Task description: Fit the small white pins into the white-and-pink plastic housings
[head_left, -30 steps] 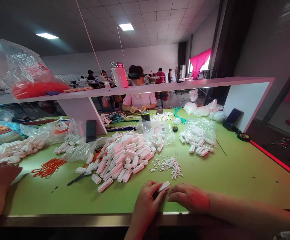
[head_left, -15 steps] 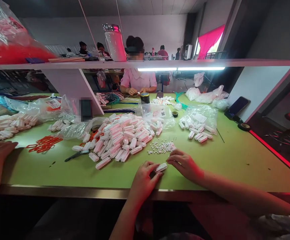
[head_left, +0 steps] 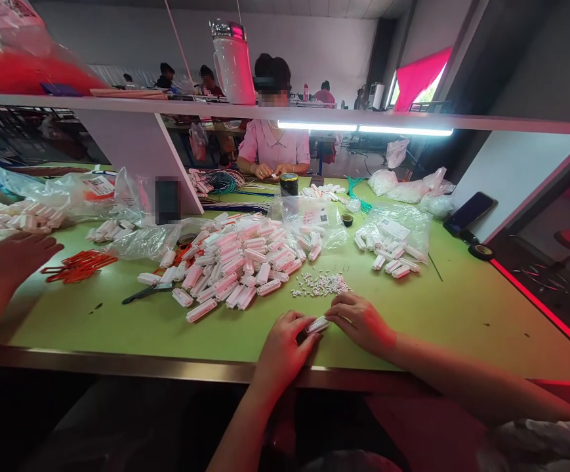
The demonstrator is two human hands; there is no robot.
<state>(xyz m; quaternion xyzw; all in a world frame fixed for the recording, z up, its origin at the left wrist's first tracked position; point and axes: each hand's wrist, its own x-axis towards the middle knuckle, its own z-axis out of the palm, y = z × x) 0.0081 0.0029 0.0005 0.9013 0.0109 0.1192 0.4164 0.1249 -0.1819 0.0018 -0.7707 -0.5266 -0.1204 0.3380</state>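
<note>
My left hand [head_left: 283, 346] grips a small white connector block [head_left: 317, 324] just above the green table [head_left: 117, 321] near its front edge. My right hand [head_left: 359, 320] touches the block's right end with curled fingers; whether it pinches something small I cannot tell. Just beyond my hands lies a scatter of tiny white pieces [head_left: 320, 284]. A big heap of white connector blocks [head_left: 235, 265] spreads to the left of that.
Another person's hand [head_left: 16, 255] rests at the left by red loops [head_left: 75, 267] and bagged blocks [head_left: 9, 219]. Black tweezers [head_left: 144, 292] lie near the heap. A bag of blocks [head_left: 393, 246], a phone [head_left: 469, 211], tape rolls and a co-worker [head_left: 273, 141] across the table stand beyond.
The camera tipped down, so the table sits higher in view. My right hand reached to the tiny pieces and came back to the block. The neighbour's hand moved right onto the table.
</note>
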